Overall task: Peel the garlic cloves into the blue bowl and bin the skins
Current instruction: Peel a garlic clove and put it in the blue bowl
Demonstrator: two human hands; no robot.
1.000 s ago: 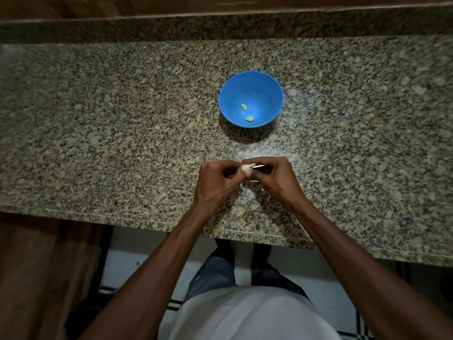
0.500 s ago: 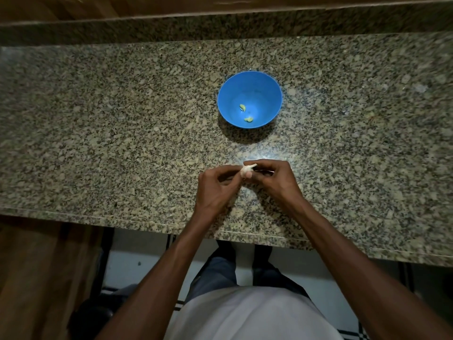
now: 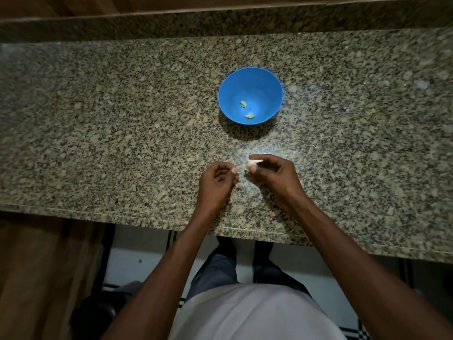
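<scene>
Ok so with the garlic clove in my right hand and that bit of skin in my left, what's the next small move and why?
Probably set the skin scrap down from your left hand and bring those fingers back to the garlic clove. Your right hand pinches it, still looking papery white, while two peeled cloves lie in the blue bowl.

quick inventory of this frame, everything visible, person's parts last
blue bowl: 1, blue, on the counter beyond the hands
peeled cloves: 2, pale yellow-green, lying apart in the bowl
garlic clove: 1, whitish, pinched in the right fingers
skin scrap: 1, pale, at the left fingertips
counter: 1, speckled granite, spans the frame
wood panel: brown, below the counter edge, left
floor: light, under the counter
left hand: 1, fingers curled, beside the clove
right hand: 1, holds the clove above the counter
</scene>
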